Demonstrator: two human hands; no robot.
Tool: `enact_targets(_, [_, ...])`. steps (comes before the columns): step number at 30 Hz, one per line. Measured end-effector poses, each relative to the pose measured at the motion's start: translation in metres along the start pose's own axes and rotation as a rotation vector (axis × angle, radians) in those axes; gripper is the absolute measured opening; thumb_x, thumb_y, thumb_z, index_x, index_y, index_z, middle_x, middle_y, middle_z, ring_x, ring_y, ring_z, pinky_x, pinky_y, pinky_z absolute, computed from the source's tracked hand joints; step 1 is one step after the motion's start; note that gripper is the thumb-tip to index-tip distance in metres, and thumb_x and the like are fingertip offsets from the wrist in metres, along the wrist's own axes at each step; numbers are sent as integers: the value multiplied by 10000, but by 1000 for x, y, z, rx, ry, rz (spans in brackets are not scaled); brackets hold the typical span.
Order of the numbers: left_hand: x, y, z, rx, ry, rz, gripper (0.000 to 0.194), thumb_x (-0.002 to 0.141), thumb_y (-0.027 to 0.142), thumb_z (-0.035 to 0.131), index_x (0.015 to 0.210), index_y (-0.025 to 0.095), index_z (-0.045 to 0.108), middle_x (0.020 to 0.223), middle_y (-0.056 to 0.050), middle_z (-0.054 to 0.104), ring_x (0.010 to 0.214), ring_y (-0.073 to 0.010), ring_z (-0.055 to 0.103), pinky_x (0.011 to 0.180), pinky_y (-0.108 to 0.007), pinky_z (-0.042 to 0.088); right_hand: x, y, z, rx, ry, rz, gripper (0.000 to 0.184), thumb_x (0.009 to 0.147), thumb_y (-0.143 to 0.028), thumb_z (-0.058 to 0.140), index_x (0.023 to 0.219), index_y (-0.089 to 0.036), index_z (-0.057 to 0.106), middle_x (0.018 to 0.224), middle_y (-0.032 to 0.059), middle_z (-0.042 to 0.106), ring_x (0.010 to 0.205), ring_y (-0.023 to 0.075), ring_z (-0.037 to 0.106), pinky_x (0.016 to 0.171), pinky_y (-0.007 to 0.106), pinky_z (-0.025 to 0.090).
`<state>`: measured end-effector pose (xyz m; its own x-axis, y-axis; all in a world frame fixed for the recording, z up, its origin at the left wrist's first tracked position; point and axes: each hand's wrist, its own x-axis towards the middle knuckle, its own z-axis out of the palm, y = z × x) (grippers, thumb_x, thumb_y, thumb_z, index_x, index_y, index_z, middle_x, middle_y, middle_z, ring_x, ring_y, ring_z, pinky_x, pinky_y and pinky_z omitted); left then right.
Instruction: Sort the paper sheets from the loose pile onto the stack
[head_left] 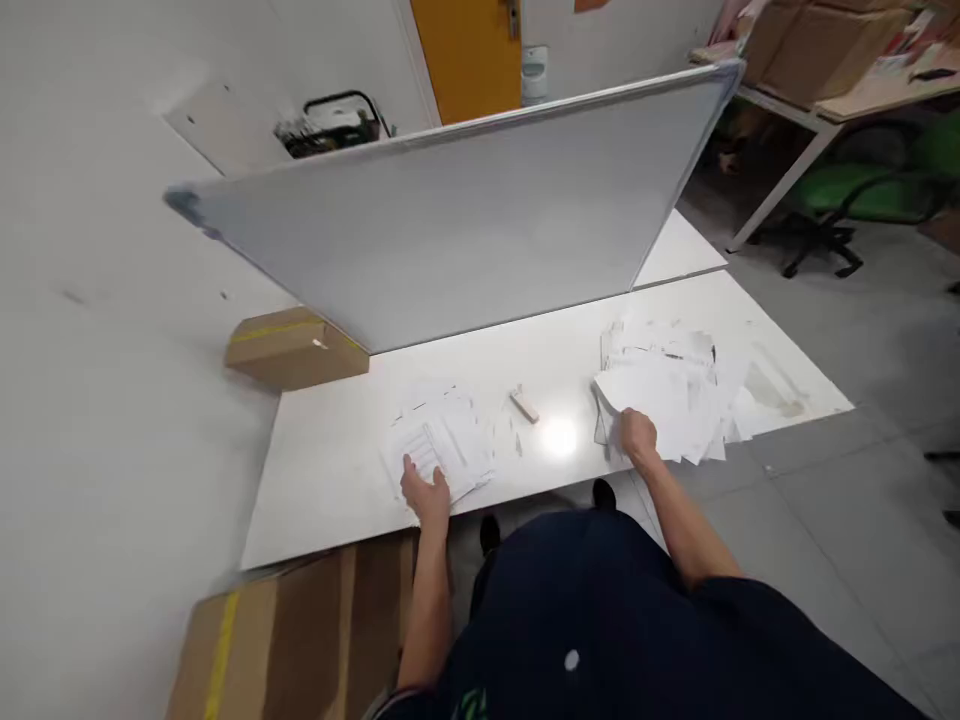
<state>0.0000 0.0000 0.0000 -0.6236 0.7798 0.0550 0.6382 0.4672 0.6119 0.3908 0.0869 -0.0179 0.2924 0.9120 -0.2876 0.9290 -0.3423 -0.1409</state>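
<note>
On the white table, my left hand [427,492] rests at the near edge of a loose stack of printed papers [442,440], thumb and forefinger spread apart. The top page carries a printed table. Further right, the fingers of my right hand [637,436] are closed on the near left edge of a white sheet of paper [649,395]. That sheet lies over a larger, messy pile of papers [694,350], with several corners hanging past the table's front edge. Between the two piles is a small light-brown block-like object [524,405], its kind unclear.
A large whiteboard [480,220] stands along the back of the table [322,470]. One cardboard box [296,350] sits at the back left, and a bigger carton [300,630] stands below the front left edge. A green chair [862,190] is off to the right.
</note>
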Motion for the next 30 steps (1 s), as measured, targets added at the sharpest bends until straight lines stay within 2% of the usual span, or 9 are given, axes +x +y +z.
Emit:
enact_targets(5, [-5,12,11,-60,-57,63,654,795,264,498,1384,146,240,1226,-174,468,1156,-281,427,972,-462,334,2,1,-6,66,18,39,301,864,-233,393,941,-134,667,906,121,678,846,208,613,646,252,368])
enact_targets(10, [-23,35,25,-226,-193,54,626,782,259,529,1356,151,305,1225,-157,488,1176,-254,426,1005,-423,312,-10,-13,-23,92,44,2,335,885,-281,362,933,-152,668,914,135,668,806,204,607,634,259,363])
enact_targets(13, [-35,56,32,-510,-416,-153,625,769,317,585,1332,180,349,1178,-134,548,1131,-219,491,982,-378,351,-29,-30,-46,210,82,-180,332,901,-304,335,997,-152,614,774,98,652,684,189,577,606,264,352])
enact_targets(17, [-44,83,36,-868,-753,-495,643,725,415,651,1282,185,426,1252,-158,527,1163,-230,492,998,-378,342,-58,-56,-76,630,63,-419,290,884,-387,369,919,-190,578,690,17,580,634,148,514,607,243,358])
enact_targets(22, [-47,104,32,-1169,-1039,-566,539,702,490,643,1102,132,590,1154,-153,608,1100,-260,548,957,-386,409,-78,-71,-69,1044,-175,-443,297,837,-461,422,795,-190,535,640,-24,496,586,110,445,552,219,352])
enact_targets(24, [-47,104,31,-1232,-1029,-580,511,671,405,702,1079,117,599,1124,-147,626,1062,-265,573,942,-386,430,-77,-71,-52,1068,-289,-441,314,829,-473,418,788,-186,539,622,-29,495,560,103,438,542,219,355])
enact_targets(26, [-45,98,31,-1241,-918,-600,484,646,309,736,1068,115,599,1123,-138,628,1034,-266,590,933,-393,442,-70,-67,-33,937,-367,-408,341,849,-453,376,773,-178,561,624,-13,527,555,108,464,551,227,373])
enact_targets(28, [-41,87,32,-1162,-742,-623,433,649,262,735,1033,109,608,1118,-141,630,1005,-260,604,919,-395,455,-59,-61,-16,689,-363,-327,330,862,-390,364,792,-164,595,689,33,589,621,140,530,608,254,406])
enact_targets(30, [-38,75,34,-1032,-582,-637,367,672,249,716,996,105,619,1100,-144,635,974,-244,618,903,-386,469,-46,-56,-3,458,-246,-230,298,853,-317,389,932,-134,610,885,118,630,816,208,572,732,308,416])
